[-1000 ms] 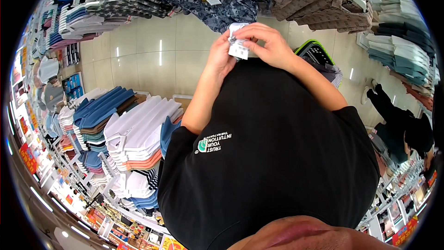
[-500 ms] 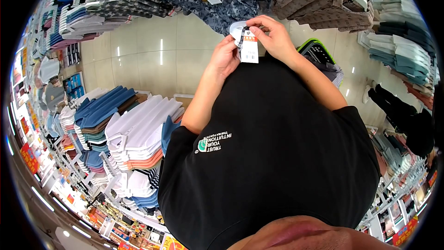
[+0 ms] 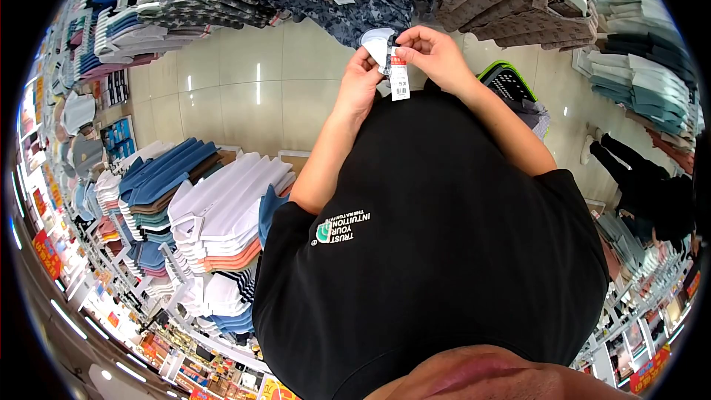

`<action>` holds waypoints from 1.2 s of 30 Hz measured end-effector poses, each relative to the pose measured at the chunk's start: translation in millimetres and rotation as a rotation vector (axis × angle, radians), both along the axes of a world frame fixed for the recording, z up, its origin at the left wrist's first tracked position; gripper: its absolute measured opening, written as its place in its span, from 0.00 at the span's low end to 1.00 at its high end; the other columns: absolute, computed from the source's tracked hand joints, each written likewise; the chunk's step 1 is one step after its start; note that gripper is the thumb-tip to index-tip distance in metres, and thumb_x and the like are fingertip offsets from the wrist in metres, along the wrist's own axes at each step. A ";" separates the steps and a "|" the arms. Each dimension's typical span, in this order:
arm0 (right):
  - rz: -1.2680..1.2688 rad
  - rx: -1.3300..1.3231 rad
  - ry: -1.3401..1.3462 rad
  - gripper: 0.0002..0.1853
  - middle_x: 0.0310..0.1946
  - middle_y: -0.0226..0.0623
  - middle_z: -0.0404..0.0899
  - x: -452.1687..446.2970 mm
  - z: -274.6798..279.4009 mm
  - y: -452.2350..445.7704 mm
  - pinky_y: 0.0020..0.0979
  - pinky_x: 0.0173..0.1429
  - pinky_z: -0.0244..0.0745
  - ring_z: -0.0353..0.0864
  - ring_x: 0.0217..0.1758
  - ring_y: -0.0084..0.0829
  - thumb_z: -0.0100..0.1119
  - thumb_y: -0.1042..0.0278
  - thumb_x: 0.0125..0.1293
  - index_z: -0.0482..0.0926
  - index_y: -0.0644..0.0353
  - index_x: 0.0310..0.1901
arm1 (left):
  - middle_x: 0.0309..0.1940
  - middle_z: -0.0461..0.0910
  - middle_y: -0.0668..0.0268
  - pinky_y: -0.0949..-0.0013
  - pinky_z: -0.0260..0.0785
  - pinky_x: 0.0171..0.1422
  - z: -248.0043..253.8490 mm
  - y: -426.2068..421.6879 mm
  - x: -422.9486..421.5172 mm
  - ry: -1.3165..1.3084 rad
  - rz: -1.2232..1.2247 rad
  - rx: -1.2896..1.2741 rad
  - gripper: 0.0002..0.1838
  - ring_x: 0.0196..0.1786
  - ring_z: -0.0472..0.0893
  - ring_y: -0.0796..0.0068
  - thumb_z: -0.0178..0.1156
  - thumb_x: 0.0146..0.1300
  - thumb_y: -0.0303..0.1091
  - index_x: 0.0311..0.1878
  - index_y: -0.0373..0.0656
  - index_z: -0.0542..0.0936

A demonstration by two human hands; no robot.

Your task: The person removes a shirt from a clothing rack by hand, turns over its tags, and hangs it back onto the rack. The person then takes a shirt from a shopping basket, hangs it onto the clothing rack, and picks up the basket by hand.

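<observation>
A white tag with a red band and a barcode hangs in front of my chest. The fingers of my right hand pinch it near its top. Just left of it, my left hand is closed on a small white item with a rounded top and a dark strip on its right side. What else lies behind the fingers is hidden. Beyond both hands hangs a dark blue camouflage garment, with its own white and brown tag.
Brown patterned garments hang at the upper right. White polo shirts hang at the left. A green-rimmed black basket stands right of my right arm. Another person in dark clothes stands at the far right.
The tag has turned and now hangs long side down, with its red band and barcode showing. My right hand has moved slightly away from my left. The other person has shifted.
</observation>
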State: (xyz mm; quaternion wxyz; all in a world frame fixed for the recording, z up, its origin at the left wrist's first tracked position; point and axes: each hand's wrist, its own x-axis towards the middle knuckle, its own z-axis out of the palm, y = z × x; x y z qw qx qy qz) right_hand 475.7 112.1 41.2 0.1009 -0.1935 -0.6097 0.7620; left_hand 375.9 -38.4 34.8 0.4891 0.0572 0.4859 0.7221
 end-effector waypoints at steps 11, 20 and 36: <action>0.124 -0.188 -0.050 0.07 0.36 0.26 0.82 3.6 -6.4 4.2 0.21 0.43 0.71 0.76 0.37 0.15 0.64 0.65 0.67 0.80 0.59 0.41 | 0.44 0.82 0.67 0.76 0.73 0.54 0.5 -1.5 1.7 0.275 0.002 -0.016 0.14 0.47 0.81 0.80 0.60 0.62 0.17 0.52 0.36 0.78; 0.160 -0.356 -0.061 0.07 0.33 0.24 0.80 5.7 -13.6 4.7 0.19 0.40 0.70 0.72 0.33 0.15 0.64 0.64 0.67 0.80 0.58 0.40 | 0.43 0.82 0.67 0.77 0.74 0.50 -1.0 -4.2 -0.8 0.223 -0.015 -0.029 0.13 0.45 0.81 0.81 0.59 0.64 0.18 0.52 0.35 0.78; 0.174 -0.508 -0.065 0.08 0.35 0.25 0.78 5.4 -12.6 2.3 0.21 0.46 0.71 0.75 0.38 0.18 0.58 0.60 0.72 0.77 0.56 0.41 | 0.39 0.81 0.70 0.77 0.73 0.44 8.7 -2.2 0.0 0.544 -0.024 -0.078 0.12 0.40 0.78 0.83 0.64 0.62 0.21 0.49 0.36 0.79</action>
